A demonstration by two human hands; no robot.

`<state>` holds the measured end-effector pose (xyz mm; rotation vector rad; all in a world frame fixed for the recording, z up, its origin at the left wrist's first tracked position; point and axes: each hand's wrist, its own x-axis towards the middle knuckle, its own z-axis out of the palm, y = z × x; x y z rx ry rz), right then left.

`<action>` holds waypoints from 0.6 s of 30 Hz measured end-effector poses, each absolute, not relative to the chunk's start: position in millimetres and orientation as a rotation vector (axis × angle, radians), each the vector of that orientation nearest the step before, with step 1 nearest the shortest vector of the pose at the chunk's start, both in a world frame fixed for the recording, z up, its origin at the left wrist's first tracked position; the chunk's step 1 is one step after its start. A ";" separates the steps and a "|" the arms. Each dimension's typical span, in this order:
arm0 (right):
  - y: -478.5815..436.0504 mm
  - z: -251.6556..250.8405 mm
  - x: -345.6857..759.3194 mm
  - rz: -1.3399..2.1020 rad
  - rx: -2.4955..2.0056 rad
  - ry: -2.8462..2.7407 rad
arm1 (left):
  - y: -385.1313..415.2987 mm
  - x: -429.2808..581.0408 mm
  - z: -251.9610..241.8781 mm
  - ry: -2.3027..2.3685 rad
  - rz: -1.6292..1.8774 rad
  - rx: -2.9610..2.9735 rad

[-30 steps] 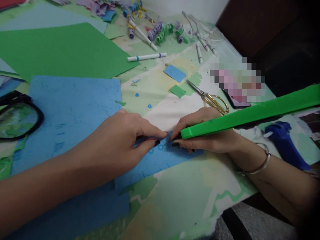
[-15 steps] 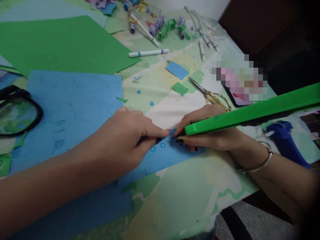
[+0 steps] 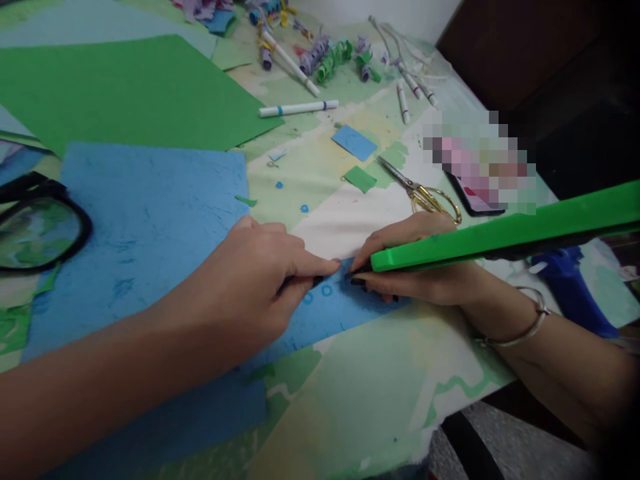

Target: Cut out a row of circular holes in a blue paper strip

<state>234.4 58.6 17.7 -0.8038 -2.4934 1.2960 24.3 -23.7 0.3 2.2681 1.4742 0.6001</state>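
Note:
My left hand [image 3: 250,280] lies on a large blue paper sheet [image 3: 140,227], its fingers curled and pressed down near the sheet's right corner. My right hand [image 3: 420,267] grips a long green bar-shaped tool [image 3: 500,233] whose black tip touches the blue paper right beside my left fingertips. Small ring shapes [image 3: 326,291] show on the paper just below the tip. A bangle [image 3: 525,323] circles my right wrist.
A green paper sheet [image 3: 125,93] lies at the back left. Gold-handled scissors [image 3: 423,193], a phone [image 3: 475,200], white markers [image 3: 297,108], curled paper scraps [image 3: 330,60] and small blue [image 3: 354,142] and green [image 3: 360,178] offcuts lie beyond my hands. A black-rimmed magnifier [image 3: 35,227] sits at left, a blue object [image 3: 570,287] at right.
Both hands stay almost in place on the blue paper. The green tool's far end has dropped slightly in the picture, and the view has shifted a little.

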 end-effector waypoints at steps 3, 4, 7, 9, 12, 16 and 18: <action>58.5 18.2 234.4 1.082 -0.717 -2.582 | -42.1 35.1 -3.7 1.619 0.731 2.281; 59.2 18.0 234.5 1.059 -0.685 -2.590 | -47.6 38.7 -4.6 1.664 0.754 2.264; 62.8 16.1 234.5 1.136 -0.657 -2.569 | -53.0 45.3 -4.0 1.755 0.798 2.176; 65.4 14.9 234.1 1.218 -0.655 -2.563 | -46.7 46.3 -1.6 1.761 0.768 2.119; 67.7 14.4 233.5 1.281 -0.640 -2.547 | -32.0 46.3 1.9 1.715 0.708 2.056; 67.8 14.4 233.5 1.320 -0.644 -2.515 | -23.2 48.1 2.0 1.676 0.662 2.022; 67.5 14.0 233.8 1.354 -0.656 -2.491 | -23.9 49.3 0.3 1.682 0.663 2.037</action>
